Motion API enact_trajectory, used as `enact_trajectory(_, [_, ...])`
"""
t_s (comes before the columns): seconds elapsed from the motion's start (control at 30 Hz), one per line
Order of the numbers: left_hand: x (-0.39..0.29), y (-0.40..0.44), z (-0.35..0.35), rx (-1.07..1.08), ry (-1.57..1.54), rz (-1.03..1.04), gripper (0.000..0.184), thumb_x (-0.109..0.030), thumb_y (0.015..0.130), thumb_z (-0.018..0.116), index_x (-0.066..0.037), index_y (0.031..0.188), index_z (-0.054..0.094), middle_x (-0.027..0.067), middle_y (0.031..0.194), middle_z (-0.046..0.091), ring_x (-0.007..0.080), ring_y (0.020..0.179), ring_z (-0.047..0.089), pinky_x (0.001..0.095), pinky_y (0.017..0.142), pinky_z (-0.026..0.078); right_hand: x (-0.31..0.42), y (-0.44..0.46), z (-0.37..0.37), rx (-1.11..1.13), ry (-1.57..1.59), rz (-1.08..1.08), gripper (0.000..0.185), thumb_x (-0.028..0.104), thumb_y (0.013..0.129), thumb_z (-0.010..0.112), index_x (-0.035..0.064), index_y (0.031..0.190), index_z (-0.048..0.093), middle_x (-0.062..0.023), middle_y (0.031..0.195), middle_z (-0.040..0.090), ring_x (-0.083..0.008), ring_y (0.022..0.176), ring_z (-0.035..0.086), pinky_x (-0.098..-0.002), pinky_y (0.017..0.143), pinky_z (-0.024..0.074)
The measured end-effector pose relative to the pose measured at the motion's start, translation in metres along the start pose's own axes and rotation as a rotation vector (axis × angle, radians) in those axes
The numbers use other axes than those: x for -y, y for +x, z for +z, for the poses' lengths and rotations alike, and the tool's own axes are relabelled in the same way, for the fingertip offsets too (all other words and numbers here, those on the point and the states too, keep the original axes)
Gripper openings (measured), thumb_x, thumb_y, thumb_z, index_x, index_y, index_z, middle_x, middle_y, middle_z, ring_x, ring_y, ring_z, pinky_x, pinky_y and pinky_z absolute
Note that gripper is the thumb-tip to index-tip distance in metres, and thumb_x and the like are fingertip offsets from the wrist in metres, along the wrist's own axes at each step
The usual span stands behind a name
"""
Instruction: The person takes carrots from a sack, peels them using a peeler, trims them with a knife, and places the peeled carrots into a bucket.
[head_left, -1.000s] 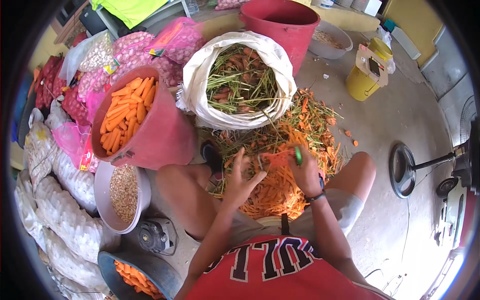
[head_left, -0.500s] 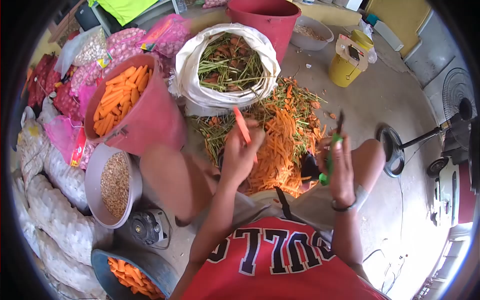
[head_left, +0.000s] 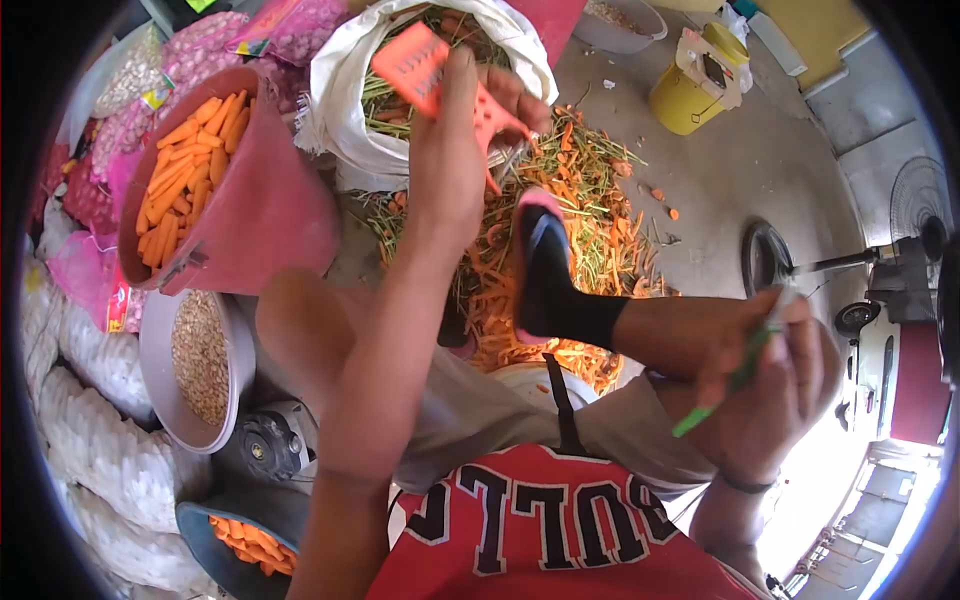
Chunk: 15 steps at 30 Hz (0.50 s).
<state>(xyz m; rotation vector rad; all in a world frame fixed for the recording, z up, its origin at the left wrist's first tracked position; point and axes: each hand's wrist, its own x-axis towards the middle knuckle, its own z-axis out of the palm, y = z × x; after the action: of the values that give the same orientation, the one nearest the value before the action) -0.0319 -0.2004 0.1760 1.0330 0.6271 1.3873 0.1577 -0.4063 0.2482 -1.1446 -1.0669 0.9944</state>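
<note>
My left hand (head_left: 450,150) is wrapped round an orange plastic hand grater (head_left: 412,68) with slotted teeth at its broad end and round holes lower down. It is raised in front of the open white sack (head_left: 330,110), which holds carrot tops and stalks (head_left: 380,100). Out to the right, over my knee, my right hand (head_left: 775,390) is closed on a green-handled knife (head_left: 745,370); motion blurs it and the blade hardly shows. Between my legs lies a pile of orange carrot peelings (head_left: 490,320) mixed with green stalks. My foot in a black sock (head_left: 560,290) is over the pile.
A red tub (head_left: 250,210) of peeled carrots (head_left: 185,180) stands left, beside a grey basin (head_left: 235,370) of pale pieces. A blue container (head_left: 200,550) with carrots sits lower left. White sacks (head_left: 100,430) line the left edge. A yellow bucket (head_left: 685,100) and fan base (head_left: 765,260) stand right.
My left hand has risen toward the sack, turning the grater's flat face into view. My right hand has swung right and down with the knife. My sock-clad foot now shows over the pile.
</note>
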Motion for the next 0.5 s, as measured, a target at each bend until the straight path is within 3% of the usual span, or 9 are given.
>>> enact_trajectory(0.17, [-0.001, 0.05, -0.024, -0.019, 0.011, 0.048, 0.045, -0.042, 0.105, 0.04, 0.001, 0.104, 0.057, 0.0132, 0.085, 0.067, 0.023, 0.079, 0.067, 0.0329, 0.074, 0.053, 0.018, 0.074, 0.012, 0.097, 0.209, -0.039, 0.036, 0.013, 0.102, 0.048, -0.0028, 0.129, 0.031, -0.0139, 0.083, 0.051, -0.0185, 0.052, 0.054, -0.0275, 0.043, 0.0501])
enact_trajectory(0.2, [0.005, 0.056, -0.032, -0.061, 0.001, 0.027, 0.045, -0.041, 0.105, 0.041, 0.001, 0.104, 0.057, 0.0135, 0.085, 0.066, 0.0233, 0.079, 0.066, 0.0332, 0.074, 0.053, 0.012, 0.09, 0.025, 0.045, 0.251, -0.036, 0.036, 0.014, 0.102, 0.048, -0.005, 0.128, 0.031, -0.014, 0.076, 0.052, -0.0182, 0.049, 0.055, -0.0266, 0.04, 0.0485])
enact_trajectory(0.27, [0.024, 0.062, -0.047, -0.149, -0.022, -0.023, 0.043, -0.04, 0.105, 0.042, 0.001, 0.104, 0.057, 0.014, 0.087, 0.066, 0.0238, 0.08, 0.066, 0.0338, 0.075, 0.053, -0.005, 0.119, 0.033, 0.315, 0.435, -0.044, 0.035, 0.011, 0.102, 0.046, -0.002, 0.129, 0.027, -0.0133, 0.085, 0.049, -0.0163, 0.052, 0.053, -0.0271, 0.042, 0.0502])
enact_trajectory(0.3, [0.037, 0.064, -0.054, -0.209, -0.091, -0.006, 0.043, -0.04, 0.103, 0.048, 0.001, 0.095, 0.058, 0.0112, 0.082, 0.066, 0.0198, 0.078, 0.066, 0.0328, 0.075, 0.052, -0.015, 0.127, 0.033, 0.343, 0.55, -0.038, 0.035, 0.011, 0.102, 0.044, -0.001, 0.129, 0.026, -0.013, 0.087, 0.048, -0.016, 0.053, 0.053, -0.0272, 0.043, 0.051])
enact_trajectory(0.33, [0.048, 0.065, -0.062, -0.263, -0.116, -0.063, 0.042, -0.04, 0.103, 0.048, 0.0, 0.095, 0.058, 0.0113, 0.082, 0.066, 0.0202, 0.079, 0.066, 0.033, 0.075, 0.052, -0.026, 0.136, 0.033, 0.373, 0.665, -0.03, 0.035, 0.011, 0.102, 0.043, -0.0001, 0.13, 0.025, -0.0128, 0.09, 0.048, -0.0157, 0.054, 0.054, -0.0272, 0.043, 0.0518])
enact_trajectory(0.47, [0.063, 0.065, -0.084, -0.386, -0.186, -0.188, 0.04, -0.038, 0.103, 0.049, 0.0, 0.096, 0.059, 0.0118, 0.084, 0.065, 0.022, 0.079, 0.066, 0.0344, 0.076, 0.053, -0.079, 0.134, 0.009, 0.231, 1.135, -0.051, 0.035, 0.017, 0.103, 0.038, 0.0017, 0.132, 0.025, -0.0121, 0.091, 0.048, -0.0171, 0.061, 0.061, -0.0259, 0.049, 0.0567])
enact_trajectory(0.5, [0.061, 0.067, -0.086, -0.399, -0.19, -0.201, 0.04, -0.038, 0.103, 0.049, 0.0, 0.096, 0.059, 0.0118, 0.084, 0.065, 0.0218, 0.079, 0.066, 0.0346, 0.075, 0.053, -0.081, 0.135, 0.01, 0.2, 1.113, -0.045, 0.036, 0.017, 0.103, 0.039, 0.0016, 0.132, 0.025, -0.0122, 0.09, 0.048, -0.017, 0.061, 0.061, -0.0257, 0.049, 0.0566])
